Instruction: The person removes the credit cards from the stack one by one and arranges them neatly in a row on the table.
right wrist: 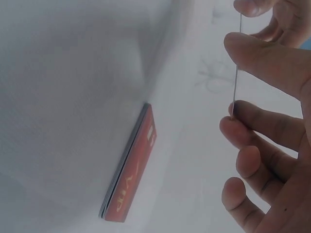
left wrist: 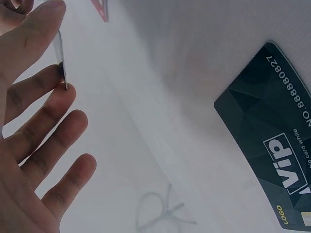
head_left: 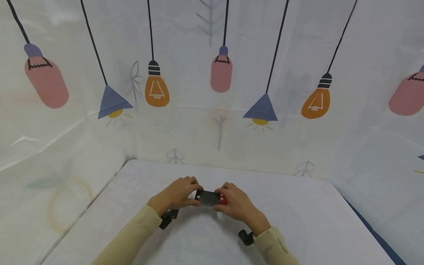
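Note:
My left hand point(head_left: 180, 194) and right hand point(head_left: 236, 202) pinch opposite ends of one dark card point(head_left: 209, 198), held up over the white table. From the wrists it appears edge-on, as a thin line point(right wrist: 236, 87) between thumb and fingertips. Partly behind the right hand in the head view, a red card point(head_left: 223, 199) shows; in the right wrist view it tops a small stack lying on the table. Beneath the left wrist lies a dark green card point(left wrist: 269, 141) printed "Vip" with a number; the left arm hides part of it in the head view.
The white table point(head_left: 298, 213) reaches back to a pale curtain point(head_left: 192, 129) printed with lamps and bulbs. Another curtain side runs along the left edge. Black wrist cameras point(head_left: 246, 237) sit under both wrists, low over the table.

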Demonstrator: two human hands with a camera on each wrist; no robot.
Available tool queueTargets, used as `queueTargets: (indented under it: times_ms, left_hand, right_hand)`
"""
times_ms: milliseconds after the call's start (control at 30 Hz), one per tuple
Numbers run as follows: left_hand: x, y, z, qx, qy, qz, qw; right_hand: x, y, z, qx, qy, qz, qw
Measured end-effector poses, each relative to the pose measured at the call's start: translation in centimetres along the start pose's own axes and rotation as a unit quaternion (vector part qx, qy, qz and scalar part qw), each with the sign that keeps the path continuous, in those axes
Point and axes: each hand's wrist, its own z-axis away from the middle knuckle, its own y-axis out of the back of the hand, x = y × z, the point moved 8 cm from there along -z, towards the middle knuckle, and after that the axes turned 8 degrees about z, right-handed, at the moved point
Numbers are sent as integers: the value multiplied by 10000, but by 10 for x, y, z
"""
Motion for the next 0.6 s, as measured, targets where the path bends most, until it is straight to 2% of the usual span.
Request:
queueTargets:
  times_ms: [200, 600]
  left_hand:
    - [-1, 0, 6, 54, -53, -103, 9999]
    - [-14, -1, 19, 84, 5, -55, 9999]
  right_hand:
    - [-9, 0, 1, 220, 225, 118, 9994]
    - [-20, -10, -3, 159, 289, 144, 9994]
